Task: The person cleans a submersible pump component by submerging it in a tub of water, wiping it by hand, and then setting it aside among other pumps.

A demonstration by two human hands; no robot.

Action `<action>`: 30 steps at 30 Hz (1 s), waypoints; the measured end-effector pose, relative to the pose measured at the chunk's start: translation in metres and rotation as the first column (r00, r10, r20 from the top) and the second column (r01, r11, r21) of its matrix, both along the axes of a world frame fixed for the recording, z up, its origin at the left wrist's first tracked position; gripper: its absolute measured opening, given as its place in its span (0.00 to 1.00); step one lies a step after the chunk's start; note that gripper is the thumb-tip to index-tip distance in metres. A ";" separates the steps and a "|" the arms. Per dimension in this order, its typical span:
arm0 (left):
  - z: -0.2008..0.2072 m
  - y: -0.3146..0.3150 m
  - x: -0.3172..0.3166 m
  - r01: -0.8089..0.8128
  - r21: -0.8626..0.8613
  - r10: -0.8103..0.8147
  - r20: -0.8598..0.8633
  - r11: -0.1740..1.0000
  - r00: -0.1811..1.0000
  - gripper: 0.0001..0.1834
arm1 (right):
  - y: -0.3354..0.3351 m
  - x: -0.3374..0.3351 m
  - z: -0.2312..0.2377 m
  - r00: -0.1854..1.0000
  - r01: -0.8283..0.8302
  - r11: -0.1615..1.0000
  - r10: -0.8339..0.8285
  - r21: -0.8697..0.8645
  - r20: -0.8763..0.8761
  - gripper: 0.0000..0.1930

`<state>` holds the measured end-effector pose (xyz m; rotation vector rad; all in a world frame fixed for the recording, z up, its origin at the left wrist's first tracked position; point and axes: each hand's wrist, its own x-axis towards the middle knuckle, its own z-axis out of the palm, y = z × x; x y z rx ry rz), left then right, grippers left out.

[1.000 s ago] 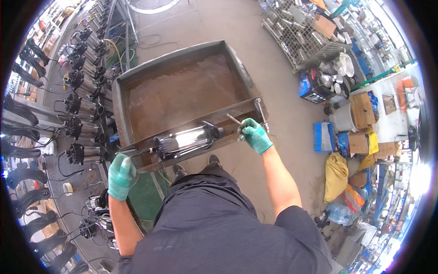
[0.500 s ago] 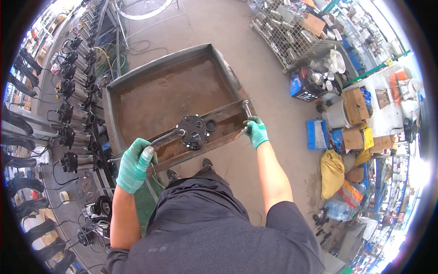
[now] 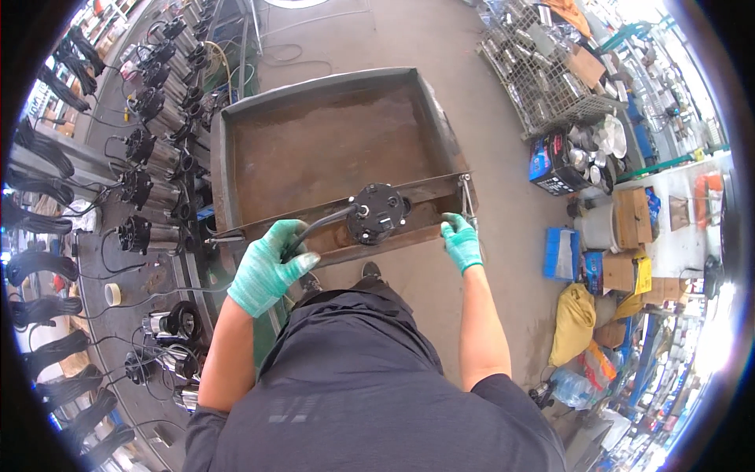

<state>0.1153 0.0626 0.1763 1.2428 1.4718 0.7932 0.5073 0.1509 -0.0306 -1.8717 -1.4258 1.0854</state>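
Observation:
A round black submersible pump (image 3: 379, 214), seen from its bolted top, sits at the near side of a metal water tank (image 3: 338, 79). From it a thick black cable (image 3: 324, 221) runs left into my left hand (image 3: 271, 266), which wears a green glove and is closed around it. My right hand (image 3: 462, 242), in the same kind of glove, is just right of the pump, near the tank's right corner. Its thumb and forefinger are apart, with nothing visible between them. Beyond its fingertips a slim shiny metal piece (image 3: 465, 193), like a tool handle, rests at the tank edge.
Brown water fills the tank. Several pumps (image 3: 149, 161) with coiled cables line a bench (image 3: 130, 311) on the left. At right stand a wire cage (image 3: 543, 86) of metal parts, a blue bin (image 3: 561, 254), cardboard boxes (image 3: 617, 267) and a yellow sack (image 3: 572, 322).
My right hand has come away from the shiny metal piece. My left hand stays on the cable, its thumb now pointing more to the right. The whole view has shifted.

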 end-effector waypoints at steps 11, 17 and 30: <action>-0.014 -0.004 0.001 0.086 0.082 -0.075 -0.130 0.993 0.989 0.16 | 0.037 -0.065 -0.017 0.943 -0.219 0.976 0.214 -0.009 0.253 0.19; -0.030 -0.024 -0.041 -0.375 0.011 0.371 0.125 0.927 0.920 0.16 | 0.047 -0.084 -0.005 0.934 -0.228 0.973 0.215 0.012 0.286 0.18; -0.087 -0.073 -0.130 -0.572 -0.042 0.572 -0.016 0.819 0.820 0.15 | -0.018 -0.193 0.091 0.938 -0.344 0.922 0.330 0.179 0.106 0.22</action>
